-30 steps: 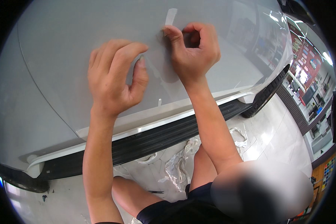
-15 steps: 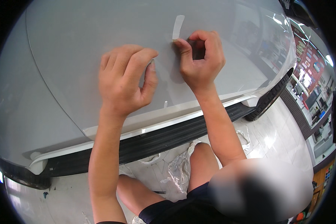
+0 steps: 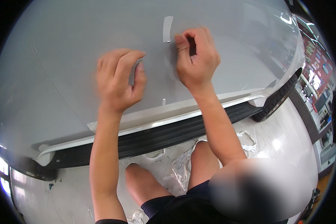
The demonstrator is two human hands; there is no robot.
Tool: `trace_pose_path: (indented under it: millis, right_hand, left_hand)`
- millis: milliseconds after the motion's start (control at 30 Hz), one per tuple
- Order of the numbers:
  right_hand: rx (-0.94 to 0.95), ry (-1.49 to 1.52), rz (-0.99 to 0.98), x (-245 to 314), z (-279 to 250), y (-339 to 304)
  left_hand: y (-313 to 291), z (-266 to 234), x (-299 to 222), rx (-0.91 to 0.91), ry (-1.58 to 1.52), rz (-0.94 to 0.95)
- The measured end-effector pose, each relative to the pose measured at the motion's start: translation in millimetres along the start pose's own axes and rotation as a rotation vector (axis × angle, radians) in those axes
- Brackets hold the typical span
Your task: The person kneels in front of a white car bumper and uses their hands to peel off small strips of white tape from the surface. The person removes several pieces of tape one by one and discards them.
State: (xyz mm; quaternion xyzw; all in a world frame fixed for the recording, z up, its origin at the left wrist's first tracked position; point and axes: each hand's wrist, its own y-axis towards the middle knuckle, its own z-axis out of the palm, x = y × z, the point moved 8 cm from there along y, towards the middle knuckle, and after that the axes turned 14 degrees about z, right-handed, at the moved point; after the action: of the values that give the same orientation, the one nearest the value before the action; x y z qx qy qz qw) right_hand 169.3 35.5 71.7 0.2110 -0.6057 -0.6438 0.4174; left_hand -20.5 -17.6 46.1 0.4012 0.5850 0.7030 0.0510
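Observation:
Both my hands are raised in front of a grey vehicle panel [image 3: 145,22]. My left hand [image 3: 117,76] is curled in a pinch, its thumb tip just below the index fingertip; anything between them is too small or clear to make out. My right hand [image 3: 198,58] is closed too, thumb against the bent index finger, and what it may hold is hidden. Just left of its thumb, a whitish strip [image 3: 168,29] sticks upright to the panel, apart from the fingers. A smaller pale strip [image 3: 164,102] sits lower on the panel.
Below the panel runs a black side step [image 3: 160,136] with a pale sill [image 3: 153,125] above it. Tyres [image 3: 278,99] stand at both ends. Crumpled clear film [image 3: 181,170] and whitish scraps [image 3: 248,142] lie on the tiled floor near my knees. A cluttered counter [image 3: 313,100] is at right.
My right thumb, earlier at the strip's lower end, is now apart from it on the right. My left hand has shifted slightly left. The whole view has shifted a little.

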Motion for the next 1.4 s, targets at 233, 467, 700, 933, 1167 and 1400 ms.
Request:
trace_pose_path:
  millis: [233,467,700,933,1167,1400]
  right_hand:
    - [0.029,-0.033,-0.040,5,-3,-1]
    - [-0.123,-0.036,-0.025,1,3,-8]
    - [-0.057,-0.012,0.109,0,4,-1]
    - [0.092,0.077,0.103,1,-2,-4]
    - [-0.134,-0.078,0.035,12,7,-23]
    - [-0.264,-0.128,0.124,8,14,-28]
  left_hand:
    - [4,3,-6,0.008,0.041,0.009]
    - [8,7,-9,0.032,0.067,-0.026]
    - [22,11,-10,0.117,0.081,-0.105]
    - [29,10,-7,0.152,0.090,-0.235]
    - [17,0,3,-0.045,-0.102,-0.293]
    - [25,-21,-5,-0.113,-0.137,-0.235]
